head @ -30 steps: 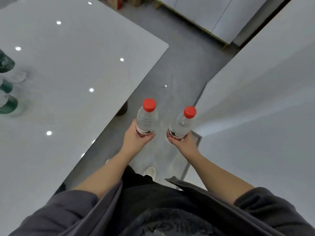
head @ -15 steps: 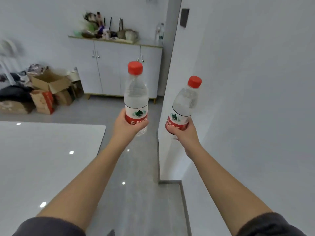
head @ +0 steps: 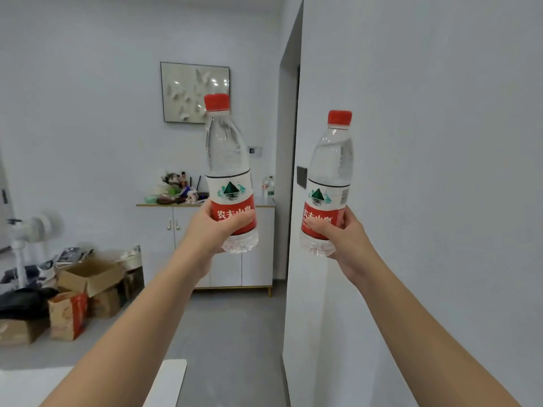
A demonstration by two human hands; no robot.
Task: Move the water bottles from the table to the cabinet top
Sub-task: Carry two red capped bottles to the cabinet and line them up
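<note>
Head view: the left hand (head: 216, 230) is wrapped round the red label of the left bottle (head: 227, 168), and the right hand (head: 345, 240) is clamped on the right bottle (head: 330, 174). Both bottles are upright, capped and carried in the air, well short of the cabinet (head: 257, 259) across the room. The grips sit low on the bottles, so one could tip or slip if the walk is hurried. The wall (head: 293, 245) corner juts just beside the right bottle and could knock it. On the cabinet top, clutter (head: 173, 190) fills the left part and far bottles (head: 268, 186) stand at the right end. A careless set-down could topple them. The desk (head: 167, 377) corner lies below the left arm, and boxes (head: 88, 277) sit on the floor at left.
</note>
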